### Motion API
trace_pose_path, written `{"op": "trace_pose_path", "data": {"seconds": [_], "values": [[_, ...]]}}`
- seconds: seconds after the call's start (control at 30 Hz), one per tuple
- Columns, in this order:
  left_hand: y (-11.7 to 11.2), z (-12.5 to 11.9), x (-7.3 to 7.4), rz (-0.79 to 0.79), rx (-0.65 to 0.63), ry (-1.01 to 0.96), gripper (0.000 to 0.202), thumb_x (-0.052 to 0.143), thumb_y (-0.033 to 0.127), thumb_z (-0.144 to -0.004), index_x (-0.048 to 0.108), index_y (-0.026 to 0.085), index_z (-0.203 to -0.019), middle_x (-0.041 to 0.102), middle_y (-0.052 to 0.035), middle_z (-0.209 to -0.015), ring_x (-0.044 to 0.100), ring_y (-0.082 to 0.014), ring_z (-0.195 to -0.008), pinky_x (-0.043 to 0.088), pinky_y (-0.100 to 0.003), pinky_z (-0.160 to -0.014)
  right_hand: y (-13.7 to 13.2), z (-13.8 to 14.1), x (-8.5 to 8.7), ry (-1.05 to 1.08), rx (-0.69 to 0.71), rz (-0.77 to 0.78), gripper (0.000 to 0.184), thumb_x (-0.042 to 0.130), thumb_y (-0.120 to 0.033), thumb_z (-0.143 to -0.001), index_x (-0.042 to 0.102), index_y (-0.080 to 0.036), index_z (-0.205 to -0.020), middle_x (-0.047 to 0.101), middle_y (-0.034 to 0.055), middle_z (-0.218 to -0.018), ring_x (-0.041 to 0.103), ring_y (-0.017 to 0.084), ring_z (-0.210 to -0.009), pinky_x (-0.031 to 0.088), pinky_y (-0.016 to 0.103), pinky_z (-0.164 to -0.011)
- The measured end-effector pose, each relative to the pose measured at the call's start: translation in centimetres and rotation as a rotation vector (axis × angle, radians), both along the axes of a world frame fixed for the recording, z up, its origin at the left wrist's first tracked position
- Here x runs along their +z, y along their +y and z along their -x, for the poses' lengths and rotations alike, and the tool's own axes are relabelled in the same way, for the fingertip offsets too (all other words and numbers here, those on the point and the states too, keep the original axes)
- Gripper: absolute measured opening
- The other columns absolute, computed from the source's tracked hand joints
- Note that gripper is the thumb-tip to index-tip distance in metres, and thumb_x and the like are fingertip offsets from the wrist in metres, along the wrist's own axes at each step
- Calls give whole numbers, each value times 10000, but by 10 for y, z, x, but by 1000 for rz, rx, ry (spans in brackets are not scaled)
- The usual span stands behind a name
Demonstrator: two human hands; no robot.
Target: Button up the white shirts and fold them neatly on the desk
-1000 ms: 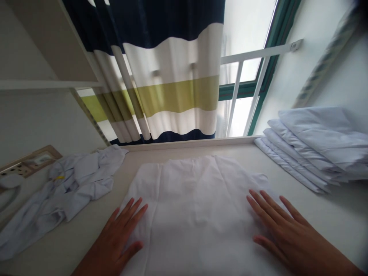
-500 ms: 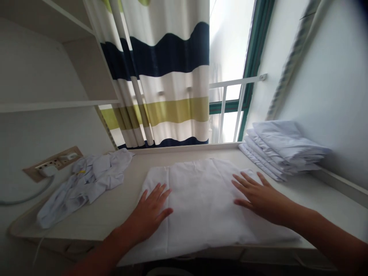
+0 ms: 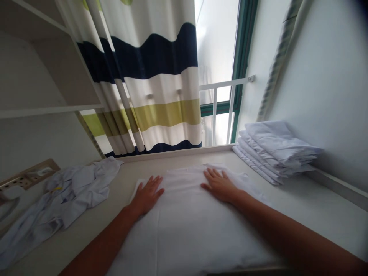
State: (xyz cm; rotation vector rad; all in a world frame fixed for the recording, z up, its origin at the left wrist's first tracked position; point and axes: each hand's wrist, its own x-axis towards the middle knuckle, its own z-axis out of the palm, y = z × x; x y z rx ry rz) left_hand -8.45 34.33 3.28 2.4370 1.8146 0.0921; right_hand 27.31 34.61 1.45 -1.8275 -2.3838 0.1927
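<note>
Shelving at the upper left has pale boards that divide it into box-like compartments, seen only in part. Below it, a wooden-rimmed socket panel on the wall holds a row of outlets, with a white plug at its left end, blurred.

Between these and the far wall, a white cloth lies spread on the table, its far edge short of the raised rim at the back and its near part running to the bottom of the view. The left hand rests palm down by the cloth's far left corner, fingers pointing away, thumb angled inward. The right hand lies palm down near the far edge, right of centre, its forearm slanting in from the lower right. Each grip is spread flat, fingers slightly parted, pressed on the fabric rather than clasping it.

Folded white cloths stand stacked against the right wall; a crumpled white garment with a yellow spot lies on the left.
</note>
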Motion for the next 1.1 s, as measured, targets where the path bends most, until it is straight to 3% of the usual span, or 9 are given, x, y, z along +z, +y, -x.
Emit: {"op": "trace_pose_path", "data": {"seconds": [0.2, 0.4, 0.5, 0.6, 0.7, 0.77, 0.87, 0.93, 1.1], "values": [[11, 49, -15, 4, 104, -45, 690, 227, 647, -984, 263, 313, -1587, 203, -25, -1670, 126, -281, -1554, 97, -576, -1219, 9, -81, -17, -74, -166, 8, 805, 201, -696, -985, 202, -188, -1609, 129, 88, -1667, 130, 302, -1536, 159, 569, -1214], [15, 51, -17, -53, 175, -167, 623, 331, 574, -972, 416, 288, -1518, 254, -10, -1666, 117, -233, -1558, 106, -459, -1246, 5, -79, -13, -118, -167, -46, 755, 242, -652, -1002, 288, -173, -1584, 214, 90, -1647, 208, 291, -1519, 204, 578, -1202], [18, 58, -6, -100, 334, -216, 670, 409, 504, -928, 445, 118, -1474, 249, -150, -1656, 142, -288, -1550, 140, -434, -1242, -7, -62, 2, -131, -193, -122, 736, 294, -597, -1012, 319, -115, -1568, 192, 145, -1643, 136, 351, -1528, 68, 676, -1183], [13, 67, 14, -61, 473, -293, 721, 517, 524, -850, 469, 65, -1404, 417, -255, -1539, 334, -380, -1468, 290, -490, -1173, -41, -27, 25, -113, -146, -231, 764, 303, -614, -1008, 282, -114, -1583, 115, 135, -1657, 16, 337, -1542, -52, 657, -1189], [-1, 71, 35, 95, 512, -414, 655, 548, 615, -809, 576, 119, -1236, 640, -226, -1305, 629, -354, -1199, 533, -415, -907, -97, 24, 43, 17, 81, -321, 848, 270, -733, -967, 300, -152, -1584, 131, 134, -1652, 46, 336, -1540, 14, 624, -1219], [-10, 72, 45, 217, 526, -487, 614, 569, 683, -767, 629, 147, -1060, 730, -183, -1091, 724, -316, -950, 569, -366, -709, -135, 63, 43, 117, 240, -355, 895, 326, -771, -933, 331, -143, -1572, 166, 165, -1638, 100, 368, -1529, 106, 630, -1218], [-15, 71, 52, 330, 574, -551, 627, 664, 752, -640, 622, 171, -870, 742, -125, -867, 711, -270, -722, 532, -336, -581, -175, 124, 16, 219, 444, -489, 880, 497, -698, -912, 360, -103, -1546, 262, 211, -1602, 227, 404, -1493, 278, 636, -1172], [-11, 72, 54, 361, 611, -559, 650, 732, 763, -550, 609, 178, -806, 721, -98, -785, 676, -247, -666, 500, -323, -563, -187, 168, -13, 239, 489, -693, 629, 514, -466, -980, 425, -120, -1498, 382, 197, -1553, 360, 377, -1444, 411, 605, -1099], [0, 73, 58, 471, 609, -552, 643, 829, 719, -452, 652, 171, -737, 715, -96, -732, 654, -246, -678, 484, -314, -574, -187, 266, -74, 510, 251, -1197, 227, 542, -291, -955, 671, -197, -1117, 697, 109, -1253, 648, 324, -1174, 565, 536, -917]]}}
